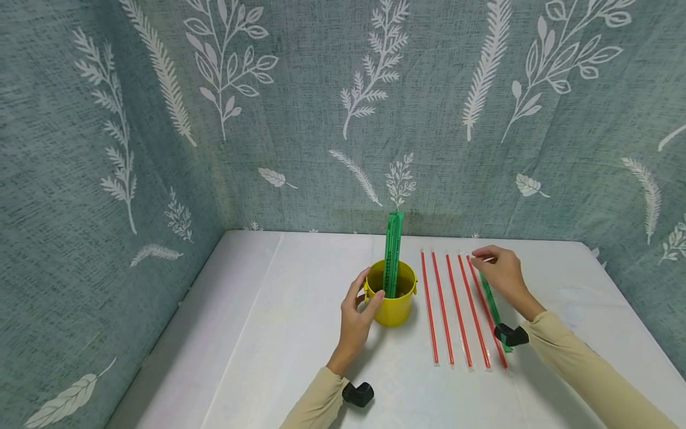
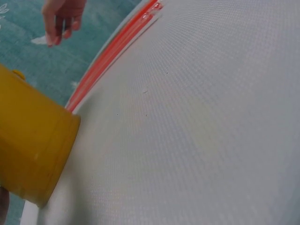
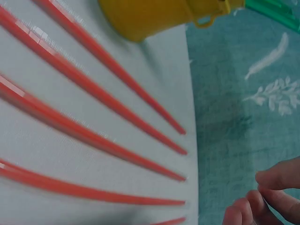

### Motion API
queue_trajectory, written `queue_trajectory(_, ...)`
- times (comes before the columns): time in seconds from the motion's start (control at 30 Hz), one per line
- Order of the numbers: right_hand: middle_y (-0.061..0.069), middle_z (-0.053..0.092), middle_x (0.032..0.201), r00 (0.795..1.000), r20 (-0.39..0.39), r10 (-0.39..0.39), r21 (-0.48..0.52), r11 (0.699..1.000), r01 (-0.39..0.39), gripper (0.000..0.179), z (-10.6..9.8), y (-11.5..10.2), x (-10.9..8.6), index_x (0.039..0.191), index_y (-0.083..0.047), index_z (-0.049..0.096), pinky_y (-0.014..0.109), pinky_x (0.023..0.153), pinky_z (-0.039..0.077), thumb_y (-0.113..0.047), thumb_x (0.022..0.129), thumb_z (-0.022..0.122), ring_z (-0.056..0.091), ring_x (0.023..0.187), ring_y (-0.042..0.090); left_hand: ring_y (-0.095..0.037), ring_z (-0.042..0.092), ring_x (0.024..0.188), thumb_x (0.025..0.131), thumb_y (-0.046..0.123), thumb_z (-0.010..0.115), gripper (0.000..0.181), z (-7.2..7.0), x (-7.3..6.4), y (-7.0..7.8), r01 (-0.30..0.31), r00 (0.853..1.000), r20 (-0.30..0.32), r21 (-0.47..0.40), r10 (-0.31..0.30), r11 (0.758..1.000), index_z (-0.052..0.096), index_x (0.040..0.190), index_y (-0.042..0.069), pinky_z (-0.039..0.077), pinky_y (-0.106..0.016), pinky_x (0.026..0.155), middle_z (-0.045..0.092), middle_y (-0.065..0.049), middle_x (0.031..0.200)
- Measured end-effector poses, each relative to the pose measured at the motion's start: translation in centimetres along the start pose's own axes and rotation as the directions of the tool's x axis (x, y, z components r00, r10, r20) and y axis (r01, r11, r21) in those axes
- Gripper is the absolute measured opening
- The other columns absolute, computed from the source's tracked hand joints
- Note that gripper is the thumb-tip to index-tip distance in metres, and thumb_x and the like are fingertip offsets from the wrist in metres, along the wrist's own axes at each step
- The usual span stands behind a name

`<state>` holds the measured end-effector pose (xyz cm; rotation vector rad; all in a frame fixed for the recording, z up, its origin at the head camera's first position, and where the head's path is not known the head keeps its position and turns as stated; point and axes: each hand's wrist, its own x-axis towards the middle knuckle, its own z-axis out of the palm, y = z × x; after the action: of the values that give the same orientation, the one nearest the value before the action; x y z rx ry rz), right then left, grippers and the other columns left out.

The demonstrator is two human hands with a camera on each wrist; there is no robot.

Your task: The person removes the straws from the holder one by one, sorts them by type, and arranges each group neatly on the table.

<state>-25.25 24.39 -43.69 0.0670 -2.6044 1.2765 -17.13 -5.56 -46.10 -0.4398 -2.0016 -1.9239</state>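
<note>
My left hand grips a yellow bucket by its left side, with the thumb at the front of the rim. Long green sticks with dark lettering stand upright in the bucket. My right hand hangs over the far ends of the red straws, fingers loosely curled. Nothing shows between its fingers in the right wrist view. Under this hand and wrist another green stick lies on the table, its far end hidden. In the left wrist view, the bucket's yellow wall stands at the left.
Several red straws in clear wrappers lie side by side on the white table, right of the bucket. A leaf-patterned green-grey cloth hangs behind the table and at its sides. Each wrist wears a black strap device.
</note>
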Motion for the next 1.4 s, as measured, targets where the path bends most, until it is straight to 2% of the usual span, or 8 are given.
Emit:
queue_trajectory(0.13,0.017,0.064,0.095,0.999,0.032,-0.006,0.025,1.000,0.005,0.025,-0.4,-1.7,-0.2,0.106,0.003,0.066,0.026,0.057,0.052,-0.018,0.092,0.062,0.059,0.072,0.015,-0.030,0.045,0.121,0.093,0.008,0.059,0.051,0.0,0.0,0.0,-0.002,1.000,0.003,0.005,0.002,1.000,0.042,0.141,0.000,0.038,-0.053,0.095,0.046,-0.015,0.139)
queue_trajectory(0.33,0.018,0.064,0.095,0.998,0.027,-0.060,0.082,0.995,0.057,0.024,0.0,-3.1,-0.3,0.104,0.003,0.065,0.028,0.058,0.053,-0.016,0.091,0.063,0.062,0.072,0.023,-0.032,0.045,0.120,0.092,0.008,0.059,0.052,0.0,0.0,0.0,-0.004,1.000,0.001,0.006,0.004,1.000,0.042,0.140,0.000,0.038,-0.054,0.094,0.047,-0.016,0.139)
queue_trajectory(0.47,0.013,0.064,0.093,0.997,0.025,-0.071,0.155,0.986,0.066,0.025,0.4,-3.7,-0.3,0.103,-0.001,0.066,0.026,0.057,0.052,-0.021,0.089,0.065,0.062,0.073,0.022,-0.032,0.045,0.120,0.092,0.007,0.059,0.051,0.0,0.0,0.0,-0.007,1.000,0.000,0.008,0.007,1.000,0.042,0.140,0.000,0.038,-0.053,0.094,0.047,-0.016,0.139)
queue_trajectory(0.6,0.013,0.064,0.095,0.997,0.035,-0.076,0.156,0.985,0.069,0.021,0.7,-4.5,-0.3,0.105,-0.001,0.066,0.027,0.060,0.053,-0.017,0.090,0.064,0.062,0.076,0.023,-0.034,0.045,0.120,0.092,0.007,0.059,0.051,-0.1,0.0,-0.1,-0.016,1.000,0.001,0.010,0.016,1.000,0.042,0.140,-0.001,0.039,-0.054,0.094,0.047,-0.017,0.139)
queue_trajectory(0.63,0.016,0.064,0.097,0.997,0.039,-0.069,0.118,0.991,0.064,0.021,0.7,-5.3,-0.5,0.105,0.000,0.065,0.029,0.062,0.054,-0.015,0.091,0.063,0.062,0.077,0.025,-0.034,0.045,0.120,0.092,0.007,0.059,0.051,-0.1,0.0,-0.1,-0.017,1.000,0.003,0.009,0.017,1.000,0.042,0.140,-0.001,0.039,-0.054,0.094,0.047,-0.017,0.139)
queue_trajectory(0.87,0.017,0.065,0.100,0.996,0.057,-0.075,0.131,0.989,0.068,0.023,1.2,-7.0,-0.4,0.107,0.001,0.065,0.033,0.067,0.055,-0.016,0.092,0.063,0.062,0.078,0.014,-0.035,0.044,0.121,0.092,0.006,0.058,0.051,0.0,0.1,-0.2,-0.016,1.000,0.006,0.003,0.016,1.000,0.042,0.140,-0.001,0.039,-0.052,0.094,0.047,-0.016,0.139)
queue_trajectory(1.1,0.017,0.064,0.103,0.988,0.104,-0.113,0.184,0.979,0.092,0.022,2.0,-8.5,-0.6,0.108,0.001,0.065,0.024,0.067,0.053,-0.014,0.091,0.063,0.062,0.086,0.026,-0.036,0.045,0.120,0.092,0.006,0.059,0.051,0.0,0.0,0.0,-0.017,1.000,-0.007,0.010,0.017,1.000,0.042,0.140,-0.001,0.040,-0.051,0.094,0.047,-0.017,0.139)
queue_trajectory(1.4,0.017,0.063,0.106,0.986,0.120,-0.116,0.237,0.968,0.085,0.024,3.2,-10.0,-0.6,0.110,0.000,0.063,0.026,0.070,0.053,-0.013,0.090,0.064,0.062,0.092,0.028,-0.033,0.045,0.120,0.092,0.006,0.058,0.051,0.0,0.0,0.0,-0.014,1.000,0.001,0.012,0.014,1.000,0.042,0.140,-0.002,0.040,-0.051,0.094,0.046,-0.017,0.139)
